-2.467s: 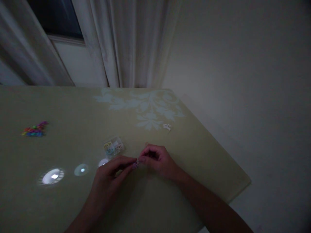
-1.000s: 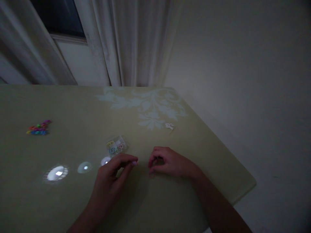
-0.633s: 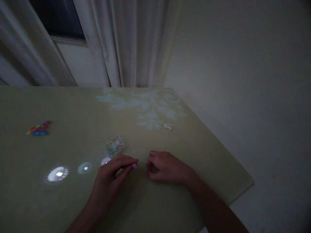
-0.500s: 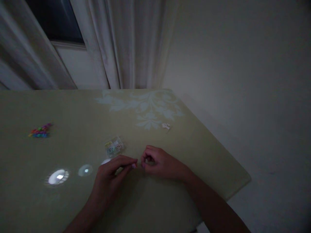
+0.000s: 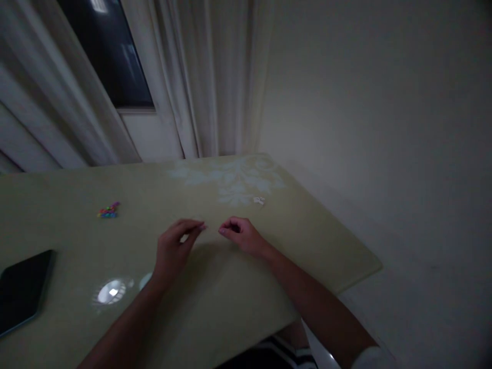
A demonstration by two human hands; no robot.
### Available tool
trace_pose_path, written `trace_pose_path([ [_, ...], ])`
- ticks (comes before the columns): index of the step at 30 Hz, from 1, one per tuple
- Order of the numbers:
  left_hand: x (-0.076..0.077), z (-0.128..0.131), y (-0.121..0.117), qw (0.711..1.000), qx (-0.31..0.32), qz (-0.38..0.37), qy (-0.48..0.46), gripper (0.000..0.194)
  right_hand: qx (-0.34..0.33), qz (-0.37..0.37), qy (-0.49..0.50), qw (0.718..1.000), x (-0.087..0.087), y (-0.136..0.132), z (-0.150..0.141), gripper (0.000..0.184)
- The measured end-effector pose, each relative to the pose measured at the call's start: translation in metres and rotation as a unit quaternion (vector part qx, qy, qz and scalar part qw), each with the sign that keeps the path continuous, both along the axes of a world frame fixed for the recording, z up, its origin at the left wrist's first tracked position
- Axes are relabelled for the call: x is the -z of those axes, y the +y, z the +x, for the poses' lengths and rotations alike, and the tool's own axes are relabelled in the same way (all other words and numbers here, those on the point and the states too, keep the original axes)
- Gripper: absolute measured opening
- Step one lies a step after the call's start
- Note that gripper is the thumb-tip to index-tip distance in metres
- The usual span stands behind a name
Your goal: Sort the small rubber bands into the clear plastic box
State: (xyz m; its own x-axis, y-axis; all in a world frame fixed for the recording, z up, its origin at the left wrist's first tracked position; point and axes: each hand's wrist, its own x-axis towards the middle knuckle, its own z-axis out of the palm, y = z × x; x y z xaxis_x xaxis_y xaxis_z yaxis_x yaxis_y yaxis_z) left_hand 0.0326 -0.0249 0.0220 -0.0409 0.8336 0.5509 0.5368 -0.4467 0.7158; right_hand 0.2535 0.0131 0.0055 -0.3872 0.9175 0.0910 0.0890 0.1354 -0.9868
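Over the table, my left hand (image 5: 175,246) pinches a tiny pale pinkish piece (image 5: 205,227) between thumb and fingertips. Its exact kind is too small and blurred to tell. Just to the right, my right hand (image 5: 244,234) is closed in a pinch, thumb against the fingers. What it holds, if anything, I cannot make out. A narrow gap separates the two hands' fingertips. Beyond my right hand lie small white pieces (image 5: 259,200). The clear compartment box seen earlier is mostly hidden behind my left hand.
A pile of small multicoloured pieces (image 5: 108,210) lies at the left on the glossy table (image 5: 238,302). A dark flat tablet-like device (image 5: 26,289) is at the left edge. Curtains (image 5: 226,77) and a window stand behind; a wall rises on the right.
The camera view has shifted, bringing the dark device and the table's front edge into sight. Both hands remain pinched, fingertips near each other, and appear higher in view. The box is now mostly covered.
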Motion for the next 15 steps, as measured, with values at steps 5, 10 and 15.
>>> trace_pose_path([
  [5, -0.01, -0.028, 0.03, 0.99, -0.126, -0.012, 0.064, 0.03, 0.06, 0.036, -0.03, 0.997, 0.015, 0.009, -0.007, 0.018],
  [10, -0.007, -0.035, 0.06, 0.967, -0.093, -0.041, 0.235, 0.034, 0.092, 0.065, -0.04, 0.993, 0.019, 0.014, -0.005, 0.017],
  [15, 0.005, -0.036, 0.074, 0.951, -0.049, -0.071, 0.297, 0.039, 0.159, 0.097, -0.071, 0.98, 0.02, 0.035, 0.011, 0.017],
])
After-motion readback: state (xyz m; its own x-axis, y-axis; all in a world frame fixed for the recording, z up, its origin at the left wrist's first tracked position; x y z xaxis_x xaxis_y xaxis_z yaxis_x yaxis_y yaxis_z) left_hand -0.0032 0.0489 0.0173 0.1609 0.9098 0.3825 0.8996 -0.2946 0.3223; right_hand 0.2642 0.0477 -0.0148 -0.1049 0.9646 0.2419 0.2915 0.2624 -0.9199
